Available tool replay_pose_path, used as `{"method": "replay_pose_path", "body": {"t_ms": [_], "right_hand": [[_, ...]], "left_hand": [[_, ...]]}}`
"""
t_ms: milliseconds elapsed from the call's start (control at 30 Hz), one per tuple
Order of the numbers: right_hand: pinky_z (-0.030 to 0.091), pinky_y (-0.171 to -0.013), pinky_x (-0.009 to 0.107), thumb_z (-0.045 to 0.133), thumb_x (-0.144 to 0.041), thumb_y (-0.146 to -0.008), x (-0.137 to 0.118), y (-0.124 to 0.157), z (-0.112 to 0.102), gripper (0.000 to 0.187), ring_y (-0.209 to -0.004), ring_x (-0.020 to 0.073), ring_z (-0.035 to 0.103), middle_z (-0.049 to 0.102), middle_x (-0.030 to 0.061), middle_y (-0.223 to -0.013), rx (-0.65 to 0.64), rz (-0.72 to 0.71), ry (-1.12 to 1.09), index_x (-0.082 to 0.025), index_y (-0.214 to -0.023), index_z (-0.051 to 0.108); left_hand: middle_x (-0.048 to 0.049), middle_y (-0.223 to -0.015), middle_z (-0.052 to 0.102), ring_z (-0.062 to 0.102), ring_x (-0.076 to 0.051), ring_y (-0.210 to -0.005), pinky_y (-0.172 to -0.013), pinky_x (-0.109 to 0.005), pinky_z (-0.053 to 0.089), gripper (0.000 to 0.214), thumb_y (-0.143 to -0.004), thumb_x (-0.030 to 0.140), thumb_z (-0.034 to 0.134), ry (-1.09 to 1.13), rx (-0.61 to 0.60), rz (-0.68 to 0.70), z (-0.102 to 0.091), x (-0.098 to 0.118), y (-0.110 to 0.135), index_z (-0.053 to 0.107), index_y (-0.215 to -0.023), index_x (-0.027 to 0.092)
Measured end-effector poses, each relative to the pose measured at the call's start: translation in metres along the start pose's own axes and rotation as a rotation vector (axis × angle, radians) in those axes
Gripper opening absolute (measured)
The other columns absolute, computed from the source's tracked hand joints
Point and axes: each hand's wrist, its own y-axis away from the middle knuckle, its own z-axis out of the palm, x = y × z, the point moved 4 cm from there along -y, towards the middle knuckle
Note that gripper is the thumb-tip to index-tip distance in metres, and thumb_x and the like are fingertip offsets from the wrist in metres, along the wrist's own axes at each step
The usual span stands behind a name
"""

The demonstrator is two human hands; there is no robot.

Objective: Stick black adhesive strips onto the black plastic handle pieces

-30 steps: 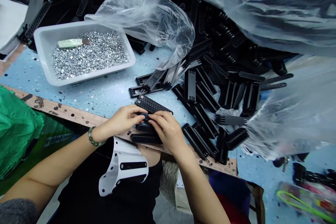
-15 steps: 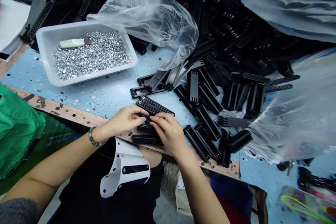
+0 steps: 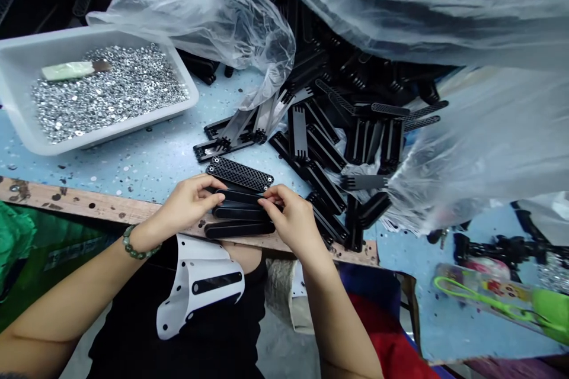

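A long black plastic bar lies lengthwise between my two hands at the table's near edge. My left hand pinches its left end between thumb and fingers. On the opposite end, the thumb and fingers of my right hand are closed. Two similar dark bars, a middle one and a front one, lie side by side just below it. Right behind the held bar rest black pieces with a lattice face, with small metal nuts showing at their ends.
A white tray full of small metal nuts, with a green-wrapped tool in it, stands at left. Loose black parts pile up at right under clear plastic bags. A clear case with a green cord lies far right.
My hands have moved apart, from close together to opposite ends of the black bar, which now shows lengthwise. The whole view has shifted, so the table's contents appear further left.
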Motion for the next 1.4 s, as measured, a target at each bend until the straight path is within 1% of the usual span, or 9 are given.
{"method": "replay_pose_path", "body": {"t_ms": [233, 367, 467, 600, 667, 767, 833, 1100, 1400], "right_hand": [[0.041, -0.067, 0.025, 0.063, -0.023, -0.083, -0.007, -0.008, -0.004, 0.010, -0.069, 0.0135, 0.060, 0.063, -0.0007, -0.074, -0.131, 0.093, 0.068, -0.019, -0.083, 0.054], [0.031, -0.056, 0.025, 0.067, -0.043, -0.083, -0.003, -0.011, -0.008, 0.028, -0.058, 0.0148, 0.053, 0.057, -0.0021, -0.064, -0.155, 0.160, 0.373, -0.020, -0.082, 0.051], [0.028, -0.053, 0.026, 0.065, -0.058, -0.080, -0.004, -0.010, -0.015, 0.043, -0.064, 0.0177, 0.055, 0.060, 0.0029, -0.078, 0.027, 0.108, 0.564, -0.019, -0.091, 0.051], [0.039, -0.060, 0.028, 0.065, -0.044, -0.086, -0.024, 0.023, -0.020, 0.032, -0.076, 0.0169, 0.055, 0.057, 0.0056, -0.088, 0.341, -0.141, 0.435, -0.018, -0.100, 0.052], [0.041, -0.060, 0.026, 0.065, -0.029, -0.087, -0.035, 0.049, -0.013, 0.017, -0.066, 0.0119, 0.051, 0.053, 0.0005, -0.076, 0.255, -0.262, 0.151, -0.019, -0.095, 0.053], [0.042, -0.056, 0.023, 0.063, -0.015, -0.087, -0.052, 0.092, 0.015, 0.010, -0.060, 0.0090, 0.051, 0.055, -0.0013, -0.069, -0.132, -0.418, -0.265, -0.018, -0.092, 0.056], [0.046, -0.058, 0.022, 0.063, -0.014, -0.088, -0.060, 0.116, 0.038, 0.011, -0.065, 0.0099, 0.056, 0.061, 0.0010, -0.075, -0.311, -0.465, -0.409, -0.016, -0.098, 0.059], [0.054, -0.076, 0.031, 0.062, -0.011, -0.087, -0.061, 0.125, 0.080, 0.035, -0.088, 0.0163, 0.061, 0.065, 0.0081, -0.097, 0.033, -0.373, -0.240, -0.017, -0.121, 0.059], [0.054, -0.091, 0.038, 0.059, -0.017, -0.090, -0.067, 0.121, 0.082, 0.051, -0.105, 0.0231, 0.063, 0.066, 0.0132, -0.118, 0.032, -0.426, -0.024, -0.014, -0.140, 0.047]], "left_hand": [[-0.0073, -0.094, 0.066, 0.068, -0.016, -0.080, -0.074, -0.027, 0.054, 0.036, -0.080, 0.041, 0.063, 0.014, 0.002, 0.029, 0.000, -0.004, 0.004, 0.066, -0.102, 0.013], [-0.0085, -0.096, 0.067, 0.068, -0.017, -0.081, -0.072, -0.028, 0.055, 0.036, -0.082, 0.041, 0.062, -0.028, -0.008, 0.041, 0.002, -0.002, -0.003, 0.066, -0.103, 0.013], [-0.0083, -0.107, 0.065, 0.066, -0.014, -0.082, -0.075, -0.028, 0.053, 0.035, -0.087, 0.040, 0.056, -0.213, 0.027, 0.134, -0.002, 0.010, 0.006, 0.066, -0.109, 0.015], [-0.0070, -0.109, 0.059, 0.057, -0.009, -0.077, -0.070, -0.024, 0.048, 0.034, -0.089, 0.039, 0.057, -0.511, 0.237, 0.383, -0.025, 0.028, 0.066, 0.060, -0.115, 0.016], [-0.0038, -0.091, 0.058, 0.053, -0.011, -0.078, -0.069, -0.023, 0.045, 0.029, -0.087, 0.042, 0.061, -0.552, 0.079, 0.434, -0.029, 0.024, 0.104, 0.060, -0.100, 0.016], [-0.0058, -0.107, 0.058, 0.052, -0.017, -0.103, -0.084, -0.027, 0.045, 0.038, -0.083, 0.048, 0.064, -0.586, -0.334, 0.332, -0.020, -0.002, 0.148, 0.060, -0.107, 0.020], [-0.0058, -0.114, 0.058, 0.047, -0.019, -0.113, -0.095, -0.030, 0.040, 0.025, -0.089, 0.040, 0.060, -0.635, -0.456, 0.295, -0.009, -0.020, 0.161, 0.061, -0.105, 0.021], [-0.0013, -0.077, 0.057, 0.050, -0.010, -0.076, -0.074, -0.025, 0.038, 0.024, -0.097, 0.024, 0.045, -0.506, -0.226, 0.399, 0.012, -0.027, 0.135, 0.057, -0.079, 0.014], [-0.0010, -0.072, 0.059, 0.054, -0.008, -0.071, -0.069, -0.019, 0.042, 0.027, -0.095, 0.029, 0.051, -0.268, -0.080, 0.264, 0.011, -0.028, 0.123, 0.063, -0.074, 0.015]]}}
